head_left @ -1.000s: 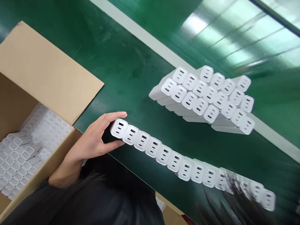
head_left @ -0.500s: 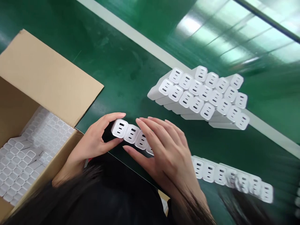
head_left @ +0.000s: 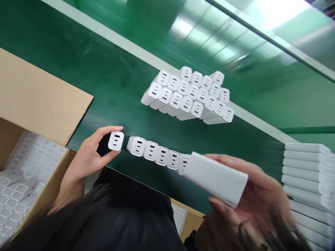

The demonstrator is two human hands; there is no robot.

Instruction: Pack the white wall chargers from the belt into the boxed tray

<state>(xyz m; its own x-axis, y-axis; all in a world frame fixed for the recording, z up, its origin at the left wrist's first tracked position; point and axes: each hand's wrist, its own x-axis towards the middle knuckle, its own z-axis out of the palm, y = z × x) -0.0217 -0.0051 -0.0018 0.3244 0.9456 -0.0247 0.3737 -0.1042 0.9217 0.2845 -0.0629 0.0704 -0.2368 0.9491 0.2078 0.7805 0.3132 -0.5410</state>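
Observation:
At the left, my left hand grips a white power bank between thumb and fingers, its end with one wide and two small ports facing up. A short gap separates it from a row of similar power banks standing on the green table. Toward the right, my right hand is closed around another white power bank, tilted so that its broad plain side shows. This one covers the right end of the row. Hair and blur hide part of my right hand.
A larger block of upright power banks stands farther back on the green table. Flat stacks of white power banks lie at the right. An open cardboard box with white units in it is at the left, another box below the table edge.
My left hand has drawn one power bank leftward, away from the row. My right hand has left the row's left part and now holds a tilted power bank farther right. The view has shifted right.

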